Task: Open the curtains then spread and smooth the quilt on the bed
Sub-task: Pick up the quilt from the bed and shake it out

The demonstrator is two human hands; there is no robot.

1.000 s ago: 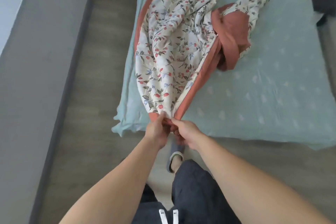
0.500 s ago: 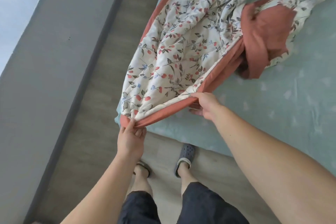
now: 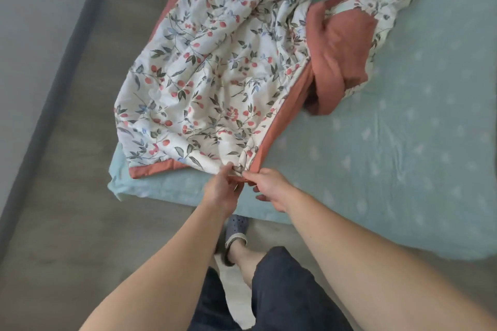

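Quilt (image 3: 215, 70), floral white face with terracotta backing and border: lies on the left part of the bed (image 3: 403, 156), over a pale green sheet, only partly spread. Long axis runs from the near left bed corner away toward the far edge of view, slightly rightward. Near left corner of quilt lies flat by the bed's near left corner; near edge runs rightward from there to a gathered point at the hands. Right portion is bunched and folded over itself in a terracotta heap (image 3: 341, 56) well to the far right of the hands, with a floral flap beyond it. Left hand (image 3: 222, 188): thumb and fingers pinching the near edge of the quilt at the gathered point. Right hand (image 3: 269, 187): touching the left hand's position, fingers curled round the terracotta border just beside it. Both hands sit at the near edge of the bed, about its left third; uncovered sheet extends to the right and far right. Judgement: remaining spread lies rightward; right hand is nearer the bare side and the bunched heap, so it suits carrying the border right while the left holds. Curtains: not in view. Person's legs and a slipper (image 3: 236, 228) on the floor (image 3: 67, 223) below.
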